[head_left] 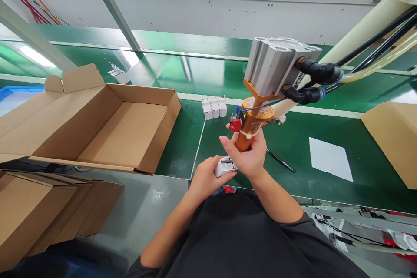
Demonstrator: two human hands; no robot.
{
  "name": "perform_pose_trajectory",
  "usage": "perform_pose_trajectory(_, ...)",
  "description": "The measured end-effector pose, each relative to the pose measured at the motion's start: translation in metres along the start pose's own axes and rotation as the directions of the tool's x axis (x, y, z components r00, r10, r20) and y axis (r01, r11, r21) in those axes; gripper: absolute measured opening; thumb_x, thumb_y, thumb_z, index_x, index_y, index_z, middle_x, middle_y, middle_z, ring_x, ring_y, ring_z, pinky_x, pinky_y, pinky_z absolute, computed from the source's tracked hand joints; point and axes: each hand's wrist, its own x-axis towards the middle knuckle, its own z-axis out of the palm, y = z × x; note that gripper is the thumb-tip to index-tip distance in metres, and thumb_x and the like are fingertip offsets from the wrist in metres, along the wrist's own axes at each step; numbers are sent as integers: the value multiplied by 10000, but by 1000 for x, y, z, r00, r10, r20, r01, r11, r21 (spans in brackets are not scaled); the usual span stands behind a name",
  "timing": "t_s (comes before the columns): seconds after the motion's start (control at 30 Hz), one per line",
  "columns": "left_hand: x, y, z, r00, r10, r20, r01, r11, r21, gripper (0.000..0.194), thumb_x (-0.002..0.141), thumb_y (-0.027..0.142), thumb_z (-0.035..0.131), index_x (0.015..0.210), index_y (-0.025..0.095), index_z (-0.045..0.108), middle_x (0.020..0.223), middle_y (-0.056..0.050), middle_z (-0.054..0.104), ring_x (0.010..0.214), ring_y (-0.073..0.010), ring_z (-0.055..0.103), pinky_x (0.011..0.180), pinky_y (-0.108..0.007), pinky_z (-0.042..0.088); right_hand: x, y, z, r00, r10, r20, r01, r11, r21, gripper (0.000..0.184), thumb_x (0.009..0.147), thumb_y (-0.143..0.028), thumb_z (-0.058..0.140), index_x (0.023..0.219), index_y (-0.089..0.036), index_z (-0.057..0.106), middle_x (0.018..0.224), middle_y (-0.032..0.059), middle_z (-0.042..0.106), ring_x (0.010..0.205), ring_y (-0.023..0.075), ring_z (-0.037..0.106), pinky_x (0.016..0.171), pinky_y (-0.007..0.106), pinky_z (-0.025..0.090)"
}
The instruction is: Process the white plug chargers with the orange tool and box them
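In my left hand [208,176] is a small white plug adapter housing [224,166], held with its open, dark-slotted side up near the bench's front edge. My right hand [249,155] is wrapped round the orange lower barrel [245,141] of a pneumatic tool with a silver cylinder [276,67] on top. A red switch [235,124] is strapped to the barrel, close to my right fingers. The tool's lower end is hidden behind my right hand, just above the white housing. Beyond my hands, several white plug adapters [214,107] stand in a row, pins up.
An open cardboard box [130,117] lies at the left, with more boxes [39,208] stacked below it. Right of the tool are a black pen [280,160], white paper [330,158] and another carton [394,139]. Thick hoses [368,65] run to the upper right. Another white adapter [119,74] lies farther back.
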Motion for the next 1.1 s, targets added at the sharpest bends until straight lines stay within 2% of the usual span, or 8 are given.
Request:
perform_pose_trajectory(0.2,-2,-2,18,996,-91,0,89,971,-221,291,777,376,716,989,190,644,781,12,705,640,-155,622,593,-238,456,1,-4,2,1000,28,-5,-28,1000,-5,335,785,-431,769,877,-237,512,611,-52,566,513,143,561,538,311,500)
perform_pose_trajectory(0.43,2,4,42,994,-80,-71,51,938,-344,206,747,310,694,892,181,625,848,-23,733,733,-193,660,654,-276,505,2,-12,11,1000,4,-20,-4,1000,-22,329,802,-440,752,766,-253,484,579,-41,520,684,198,645,585,324,531)
perform_pose_trajectory(0.53,3,9,47,991,-66,-120,18,930,-366,209,719,275,700,889,183,623,880,-28,739,770,-201,667,684,-283,519,0,-10,11,1000,-14,-26,13,1000,-13,280,809,-383,740,783,-251,494,576,-53,506,612,171,603,575,318,517)
perform_pose_trajectory(0.63,3,11,51,982,-79,-173,9,927,-375,233,700,283,724,875,181,609,833,-21,726,717,-187,652,656,-277,515,-2,-5,9,1000,23,-8,-22,1000,16,166,844,-316,670,844,-238,524,577,-68,497,495,122,509,538,303,481)
perform_pose_trajectory(0.7,3,10,52,978,-86,-190,9,928,-373,259,698,311,742,872,180,601,800,-15,713,693,-182,641,639,-275,510,-3,-3,8,999,48,-4,-48,999,17,141,852,-318,646,872,-233,536,581,-67,497,476,114,485,520,299,466)
perform_pose_trajectory(0.87,2,8,54,985,-80,-154,25,943,-332,268,723,323,750,902,178,613,815,-22,714,726,-196,653,659,-283,513,0,-6,5,1000,12,26,-14,997,75,265,824,-366,726,924,-248,511,534,-89,491,441,121,482,516,310,471)
perform_pose_trajectory(1.0,6,2,47,992,-41,-120,20,986,-168,274,784,327,718,1019,200,656,909,-43,716,849,-232,666,776,-327,525,1,-1,0,991,49,122,-71,980,187,304,868,-469,665,997,-250,500,559,-73,506,413,120,464,444,293,412)
perform_pose_trajectory(1.1,12,-5,33,992,-50,-113,46,998,-33,281,789,328,708,1041,210,670,889,-47,675,912,-253,632,801,-338,511,-1,7,-6,989,67,136,-99,965,245,304,883,-476,628,1022,-241,495,591,-67,514,418,112,461,420,271,376)
